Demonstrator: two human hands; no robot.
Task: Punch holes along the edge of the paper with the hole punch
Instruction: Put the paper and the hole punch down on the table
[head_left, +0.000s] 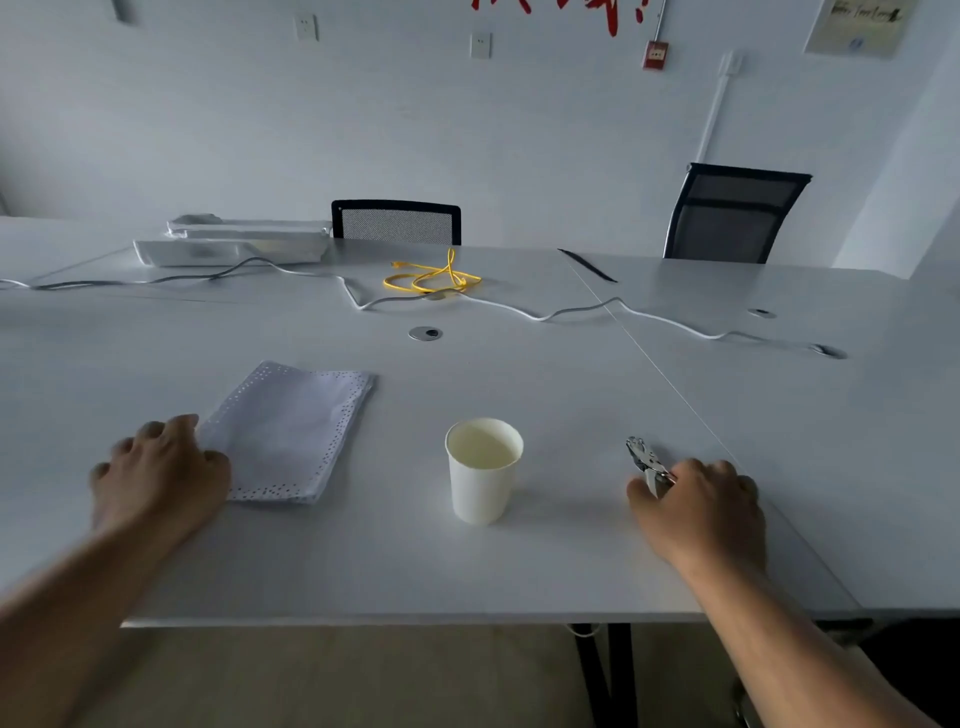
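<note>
A white sheet of paper (291, 431) lies flat on the table, left of centre, with rows of small punched holes along its edges. My left hand (161, 467) rests at the paper's left edge, fingers spread and touching its near left corner. A small metal hole punch (644, 460) lies on the table at the right, its head pointing away from me. My right hand (701, 506) is closed around the punch's handles, hiding them.
A white paper cup (483, 470) stands upright between my hands. Farther back lie a yellow cable coil (431, 278), a long white cable (545, 314), white trays (234, 241) and a round cable port (425, 333). Two black chairs (397, 223) stand behind the table (363, 571).
</note>
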